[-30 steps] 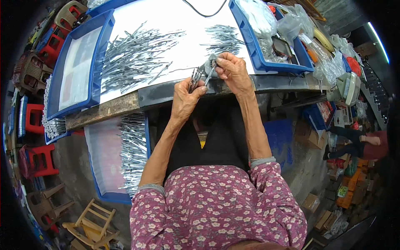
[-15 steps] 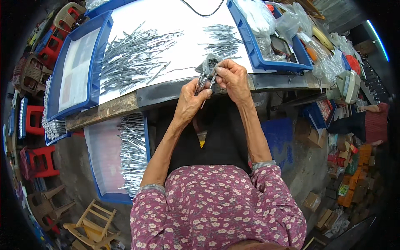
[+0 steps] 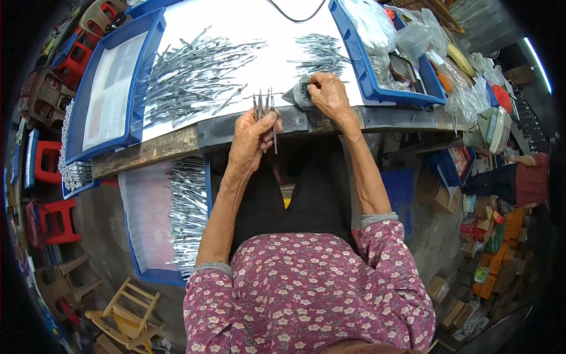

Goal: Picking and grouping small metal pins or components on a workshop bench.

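My left hand (image 3: 249, 140) is closed around several slim, pointed metal pieces that look like tweezers (image 3: 263, 103), held upright above the table's front edge; one piece hangs down below the fingers. To the right, my right hand (image 3: 331, 99) has its fingers pinched together at the mouth of a small grey bag (image 3: 299, 95) with dark small contents. What those fingertips grip, if anything, is hidden. Beyond my hands, a large pile of thin metal pieces (image 3: 197, 76) lies on the white tabletop (image 3: 268, 50), and a smaller metal pile (image 3: 321, 52) sits to its right.
A blue tray (image 3: 134, 88) stands at the table's left, and a blue bin (image 3: 377, 93) with plastic bags is at the right. Below the table edge, another blue tray (image 3: 154, 274) holds many metal pieces. Red stools (image 3: 56, 221) are at left; a person (image 3: 527, 180) stands far right.
My hands have moved apart. The left one went left and slightly down with the metal pieces; the right one stayed near the grey bag, its fingers now at the bag's mouth.
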`<state>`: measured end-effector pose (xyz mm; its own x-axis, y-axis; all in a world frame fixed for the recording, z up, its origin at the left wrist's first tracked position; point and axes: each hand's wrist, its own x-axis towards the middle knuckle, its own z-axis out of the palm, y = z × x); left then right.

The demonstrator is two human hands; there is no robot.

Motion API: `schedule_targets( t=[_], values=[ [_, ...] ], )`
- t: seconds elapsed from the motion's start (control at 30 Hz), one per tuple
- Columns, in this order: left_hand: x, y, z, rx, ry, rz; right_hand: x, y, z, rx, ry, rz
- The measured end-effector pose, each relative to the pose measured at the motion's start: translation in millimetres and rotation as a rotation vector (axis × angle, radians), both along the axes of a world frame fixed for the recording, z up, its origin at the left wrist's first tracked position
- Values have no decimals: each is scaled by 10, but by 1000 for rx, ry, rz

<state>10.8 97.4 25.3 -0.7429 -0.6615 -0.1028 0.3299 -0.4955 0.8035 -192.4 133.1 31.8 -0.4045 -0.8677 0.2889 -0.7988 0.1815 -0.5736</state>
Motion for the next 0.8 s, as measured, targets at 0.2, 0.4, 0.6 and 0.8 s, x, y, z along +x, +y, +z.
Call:
schedule_targets(
  t=[0.2, 0.4, 0.6, 0.8],
  values=[
    [94, -95, 24, 83, 60, 20, 127, -104, 0, 144, 287, -57],
    [146, -211, 49, 123, 70, 16, 54, -137, -38, 169, 273, -45],
    [84, -371, 42, 170, 113, 16, 51, -99, -6, 216, 200, -38],
    [-213, -565, 211, 125, -104, -74, 14, 48, -57, 16, 47, -64]
  ],
)
